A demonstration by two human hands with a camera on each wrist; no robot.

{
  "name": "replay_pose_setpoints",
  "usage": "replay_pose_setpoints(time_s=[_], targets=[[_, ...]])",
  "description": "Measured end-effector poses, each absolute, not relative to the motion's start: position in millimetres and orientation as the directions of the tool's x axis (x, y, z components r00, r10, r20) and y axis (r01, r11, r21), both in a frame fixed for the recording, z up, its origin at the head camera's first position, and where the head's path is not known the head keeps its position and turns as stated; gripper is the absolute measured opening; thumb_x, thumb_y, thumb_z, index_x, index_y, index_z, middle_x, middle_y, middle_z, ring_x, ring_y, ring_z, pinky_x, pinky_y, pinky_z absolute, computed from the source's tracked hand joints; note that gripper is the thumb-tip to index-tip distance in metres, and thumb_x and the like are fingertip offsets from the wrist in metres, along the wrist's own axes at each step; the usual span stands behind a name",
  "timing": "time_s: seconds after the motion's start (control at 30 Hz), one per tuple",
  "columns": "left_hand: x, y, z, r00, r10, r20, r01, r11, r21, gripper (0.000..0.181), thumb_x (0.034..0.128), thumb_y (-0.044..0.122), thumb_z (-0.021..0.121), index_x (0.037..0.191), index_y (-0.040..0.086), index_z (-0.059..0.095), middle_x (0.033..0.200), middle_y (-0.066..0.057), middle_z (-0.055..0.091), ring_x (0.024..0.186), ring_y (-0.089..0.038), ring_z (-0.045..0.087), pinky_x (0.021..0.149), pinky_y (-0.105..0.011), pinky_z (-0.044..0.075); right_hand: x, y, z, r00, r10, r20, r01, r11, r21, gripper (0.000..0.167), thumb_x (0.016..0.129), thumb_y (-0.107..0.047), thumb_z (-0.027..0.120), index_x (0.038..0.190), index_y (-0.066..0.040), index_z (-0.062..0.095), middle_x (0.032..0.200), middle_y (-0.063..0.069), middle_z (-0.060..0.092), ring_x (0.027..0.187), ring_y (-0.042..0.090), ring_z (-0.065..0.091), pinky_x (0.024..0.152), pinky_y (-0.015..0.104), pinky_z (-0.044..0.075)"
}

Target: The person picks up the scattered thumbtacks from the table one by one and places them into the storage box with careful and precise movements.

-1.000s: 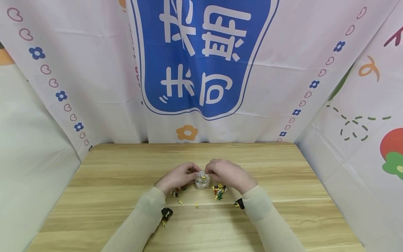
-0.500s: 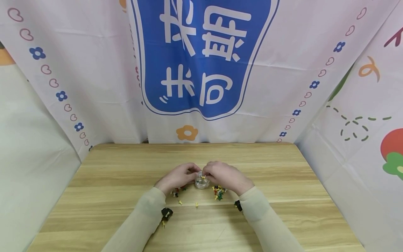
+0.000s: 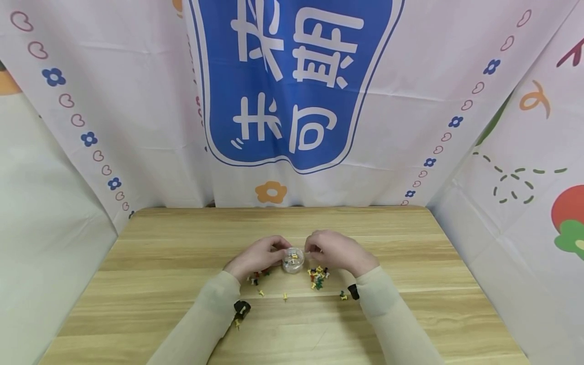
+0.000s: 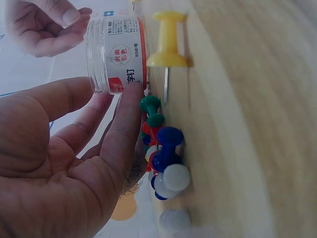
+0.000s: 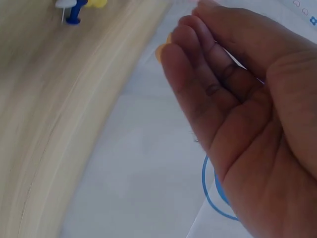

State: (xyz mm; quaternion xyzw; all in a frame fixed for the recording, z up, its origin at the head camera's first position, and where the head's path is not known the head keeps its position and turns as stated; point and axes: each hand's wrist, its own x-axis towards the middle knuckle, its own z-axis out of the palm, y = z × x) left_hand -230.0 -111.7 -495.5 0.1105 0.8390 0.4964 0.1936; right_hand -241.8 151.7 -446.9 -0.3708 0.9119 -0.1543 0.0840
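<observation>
A clear round jar (image 3: 293, 262) with a printed label stands mid-table, several push pins visible inside it. My left hand (image 3: 261, 255) holds the jar from its left side; the left wrist view shows thumb and fingers around the jar (image 4: 119, 57). Just right of the jar, my right hand (image 3: 335, 249) hovers with fingers loosely bent and no pin visible in them. Its fingers (image 5: 181, 74) partly hide one another in the right wrist view. Below it lies a mixed heap of push pins (image 3: 318, 279). Green, red, blue and white push pins (image 4: 168, 148) lie beside my left hand.
Single yellow push pins (image 3: 285, 297) lie in front of the jar, another yellow pin (image 3: 237, 324) by the left forearm. Two or so pins (image 3: 343, 295) lie near the right wrist. Black pieces (image 3: 353, 291) show at both wrists. A printed curtain (image 3: 237, 187) hangs behind the table.
My right hand dipped to the jar's mouth half a second ago and has drawn back to the right. My left hand and the jar have stayed in place.
</observation>
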Motion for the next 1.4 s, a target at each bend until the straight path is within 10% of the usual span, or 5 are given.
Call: replay_pose_setpoints(time_s=[0.93, 1.4], targets=[[-229, -111, -495, -0.903, 0.367, -0.225, -0.023, 0.480, 0.877, 0.021, 0.1163, 0.017, 0.072, 0.134, 0.009, 0.078, 0.137, -0.012, 0.076, 0.117, -0.021, 0.073, 0.101, -0.037, 0.068, -237, 167, -454, -0.810, -0.474, -0.346, -0.329, 0.855, -0.402, 0.020, 0.095, 0.004, 0.084, 0.094, -0.016, 0.078, 0.097, 0.001, 0.078, 0.086, 0.016, 0.066, 0.080, 0.033, 0.057], [-230, -111, -495, -0.901, 0.369, -0.226, -0.027, 0.473, 0.880, 0.020, 0.1164, 0.017, 0.072, 0.134, 0.009, 0.078, 0.137, -0.012, 0.076, 0.115, -0.020, 0.073, 0.101, -0.037, 0.068, -241, 167, -460, -0.795, -0.506, -0.335, -0.373, 0.843, -0.387, 0.024, 0.100, 0.001, 0.085, 0.085, -0.016, 0.075, 0.086, -0.005, 0.071, 0.081, 0.013, 0.061, 0.077, 0.029, 0.051]])
